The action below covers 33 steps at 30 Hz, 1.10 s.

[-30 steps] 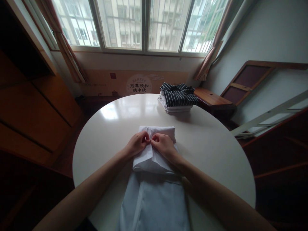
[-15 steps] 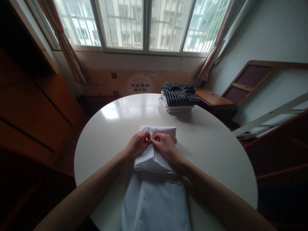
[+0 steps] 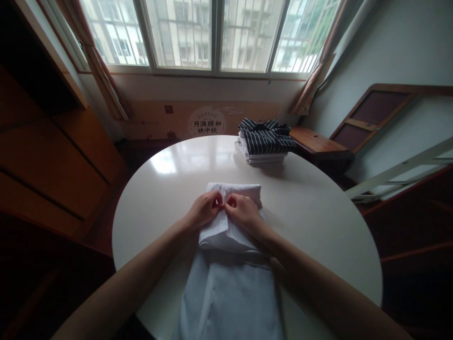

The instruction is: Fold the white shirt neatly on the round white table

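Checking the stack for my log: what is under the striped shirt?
Under the striped shirt lie folded white garments, only their edges showing, resting on the table. How many, and what they are, is covered.

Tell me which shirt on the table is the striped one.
The dark striped shirt atop the folded stack by the window; the plain white shirt lies under both hands.

Surface (image 3: 311,208): shirt (image 3: 230,264) at near edge, centre, its lower part hanging over the edge. Both hands, left hand (image 3: 202,213) and right hand (image 3: 244,215), on its folded far end, fingertips meeting. Stack of folded clothes (image 3: 264,144) at far right edge. Window (image 3: 212,33) behind.
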### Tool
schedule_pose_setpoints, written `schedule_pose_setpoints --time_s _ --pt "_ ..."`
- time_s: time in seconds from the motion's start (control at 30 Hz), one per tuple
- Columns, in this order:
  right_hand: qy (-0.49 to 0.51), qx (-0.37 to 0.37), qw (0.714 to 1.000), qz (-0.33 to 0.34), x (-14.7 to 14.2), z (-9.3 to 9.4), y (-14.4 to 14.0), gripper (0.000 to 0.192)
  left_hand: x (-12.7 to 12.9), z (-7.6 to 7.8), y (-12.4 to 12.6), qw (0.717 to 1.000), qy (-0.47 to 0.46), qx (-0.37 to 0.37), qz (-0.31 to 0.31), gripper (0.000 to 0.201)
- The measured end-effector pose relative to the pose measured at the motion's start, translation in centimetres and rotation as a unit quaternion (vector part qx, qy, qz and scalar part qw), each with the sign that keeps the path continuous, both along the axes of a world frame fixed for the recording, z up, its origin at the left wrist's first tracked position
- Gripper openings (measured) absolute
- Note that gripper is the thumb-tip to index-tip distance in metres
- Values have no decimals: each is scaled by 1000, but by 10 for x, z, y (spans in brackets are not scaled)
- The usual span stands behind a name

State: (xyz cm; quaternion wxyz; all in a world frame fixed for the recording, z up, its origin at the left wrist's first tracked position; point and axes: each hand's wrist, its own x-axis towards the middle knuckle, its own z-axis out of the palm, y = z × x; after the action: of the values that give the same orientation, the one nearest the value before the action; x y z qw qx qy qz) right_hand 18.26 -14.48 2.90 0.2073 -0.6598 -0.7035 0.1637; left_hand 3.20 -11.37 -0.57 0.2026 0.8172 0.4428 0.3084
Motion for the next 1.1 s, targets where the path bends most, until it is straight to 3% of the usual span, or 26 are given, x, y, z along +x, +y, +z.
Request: schedule_pose_setpoints --time_s 0.27,0.8,0.97,1.1 --pt "-53 -1 999 -1 -1 -3 0 19 0 5 -5 999 49 13 -18 4" --pt "-73 3 997 -3 -3 -4 -1 22 0 4 -4 997 58 36 -24 6" --pt "-74 11 997 1 -3 -5 -2 21 0 0 -2 993 59 97 -25 34" --pt "-64 15 998 -3 -4 -6 -2 20 -1 1 -2 990 136 22 -42 53"
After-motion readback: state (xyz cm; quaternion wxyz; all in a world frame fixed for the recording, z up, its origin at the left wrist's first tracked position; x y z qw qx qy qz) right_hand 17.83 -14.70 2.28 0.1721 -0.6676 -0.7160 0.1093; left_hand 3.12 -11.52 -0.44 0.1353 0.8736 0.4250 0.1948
